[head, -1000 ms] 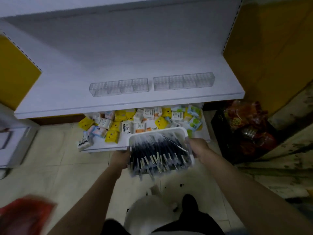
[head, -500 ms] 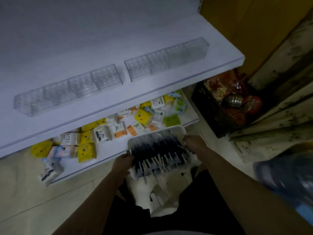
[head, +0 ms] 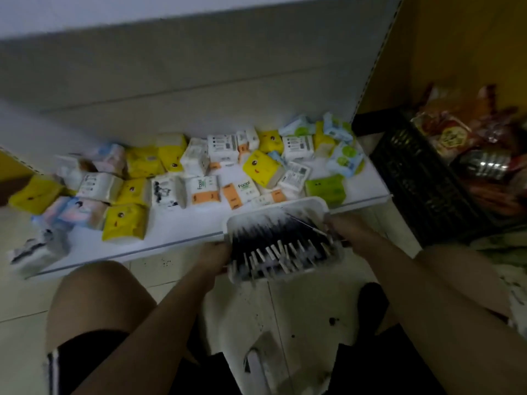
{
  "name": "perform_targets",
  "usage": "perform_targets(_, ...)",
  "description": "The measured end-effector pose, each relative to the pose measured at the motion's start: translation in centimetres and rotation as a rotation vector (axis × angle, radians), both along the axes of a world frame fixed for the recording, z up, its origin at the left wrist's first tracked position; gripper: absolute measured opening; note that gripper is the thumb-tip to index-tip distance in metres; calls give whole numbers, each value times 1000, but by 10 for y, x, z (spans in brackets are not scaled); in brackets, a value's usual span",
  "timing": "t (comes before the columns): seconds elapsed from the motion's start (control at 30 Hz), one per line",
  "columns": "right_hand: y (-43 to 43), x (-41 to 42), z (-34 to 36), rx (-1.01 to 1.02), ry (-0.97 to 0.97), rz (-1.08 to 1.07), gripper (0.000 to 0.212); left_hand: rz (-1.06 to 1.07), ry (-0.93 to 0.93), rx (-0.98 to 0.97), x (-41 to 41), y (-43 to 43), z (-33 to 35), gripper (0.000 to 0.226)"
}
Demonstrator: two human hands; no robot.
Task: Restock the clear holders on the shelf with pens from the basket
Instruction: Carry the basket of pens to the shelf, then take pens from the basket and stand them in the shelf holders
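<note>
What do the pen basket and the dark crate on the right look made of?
Basket: white moulded plastic by its look, smooth and matte, with a rounded rim. Crate: probably black plastic, its wall a moulded lattice; dim light leaves the finish unclear.

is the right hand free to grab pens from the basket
Probably not yet: right hand and left hand both grip the basket. The pens lie uncovered, so releasing one side should do.
</note>
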State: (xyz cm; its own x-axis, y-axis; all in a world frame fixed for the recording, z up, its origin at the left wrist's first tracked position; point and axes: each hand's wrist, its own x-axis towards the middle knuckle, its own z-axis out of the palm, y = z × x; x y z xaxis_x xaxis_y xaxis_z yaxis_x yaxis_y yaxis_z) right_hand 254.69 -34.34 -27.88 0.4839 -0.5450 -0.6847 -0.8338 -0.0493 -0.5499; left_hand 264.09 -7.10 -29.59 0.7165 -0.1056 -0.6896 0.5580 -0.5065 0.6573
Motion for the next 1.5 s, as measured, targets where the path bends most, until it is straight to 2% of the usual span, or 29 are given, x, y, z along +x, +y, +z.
perform_targets(0.13,16,-9,-7,-117,-168,26,22,49,-131,-57,-12,3,-3,27)
perform_targets(0.23,33,-40,6,-142,-216,-26,39,83,-167,-123,-38,16,19,20)
perform_targets(0.33,44,-70,21,-111,-253,-63,30,115,-208,-164,-58,27,35,20)
perform_targets(0.5,60,-105,38,-140,-282,-131,26,83,-211,-162,-86,37,42,26)
perform_targets(0.6,63,-116,41,-149,-279,-134,32,50,-229,-141,-89,44,39,24)
perform_targets(0.73,69,-119,32,-204,-267,-104,35,1,-280,-45,-85,44,36,26)
perform_targets(0.87,72,-112,23,-208,-288,-59,17,-17,-206,-55,-80,36,20,19)
perform_targets(0.93,68,-105,12,-158,-226,-72,25,17,-132,-96,-76,28,7,15)
perform_targets(1.07,61,-86,-25,-144,-61,16,39,-17,-45,-74,-68,14,-23,22)
perform_targets(1.2,56,-58,-62,-126,65,69,37,23,120,-8,-51,9,-58,34)
perform_targets(1.33,47,-27,-108,-66,128,63,20,105,219,49,-31,2,-91,19)
perform_targets(1.43,47,-3,-147,-16,182,92,36,139,279,66,-17,2,-123,19)
perform_targets(1.5,48,10,-172,26,244,120,40,141,302,75,-7,4,-145,22)
